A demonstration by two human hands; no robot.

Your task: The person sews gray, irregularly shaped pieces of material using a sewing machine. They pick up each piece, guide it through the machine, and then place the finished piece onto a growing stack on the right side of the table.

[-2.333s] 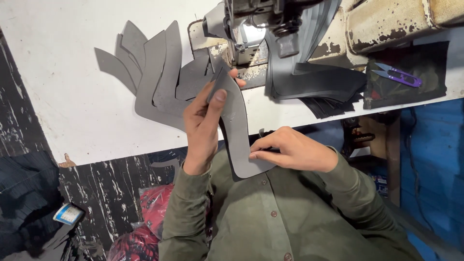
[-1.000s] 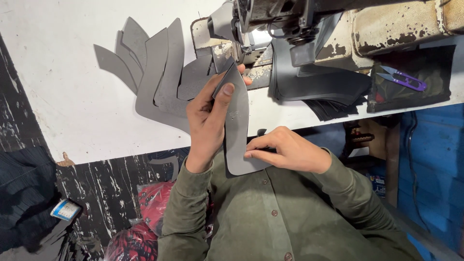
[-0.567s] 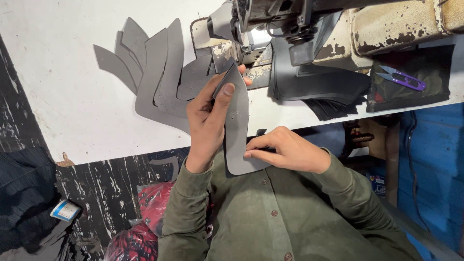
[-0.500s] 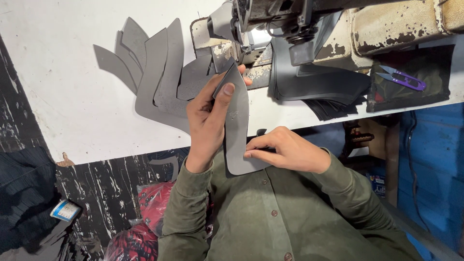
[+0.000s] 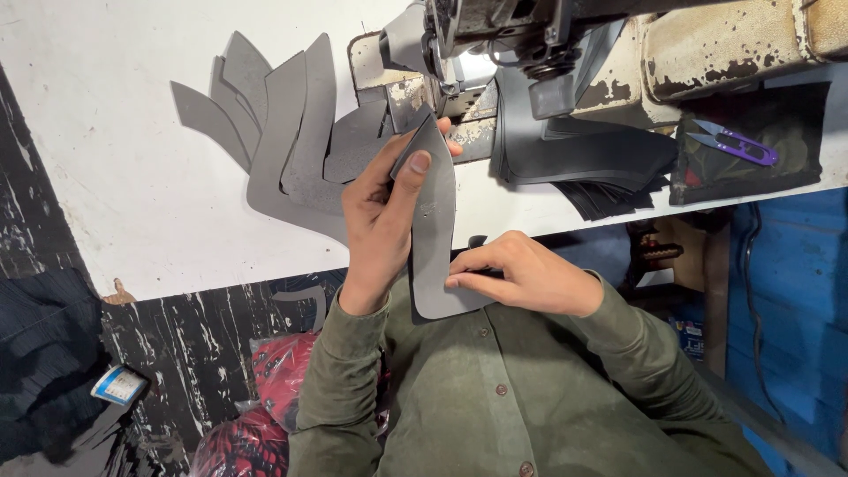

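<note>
A long grey cut piece point(image 5: 435, 230) with a pointed top runs from the sewing machine point(image 5: 495, 44) down over the table's front edge to my chest. My left hand point(image 5: 382, 216) grips its left edge, thumb on top near the pointed tip just below the machine's needle area. My right hand point(image 5: 526, 274) pinches the piece's lower right edge, off the table. A fan of similar grey cut pieces point(image 5: 283, 132) lies on the white table point(image 5: 132, 177) to the left of my left hand.
A stack of dark cut pieces point(image 5: 583, 155) lies under the machine's arm at right. Purple thread snips point(image 5: 738, 146) rest on a dark cloth. Below the table are black fabric, a red patterned bag point(image 5: 278, 380) and a blue wall at right.
The grey piece and my left hand have shifted slightly up toward the machine's needle since the oldest frame. Over the last second nothing visibly moves.
</note>
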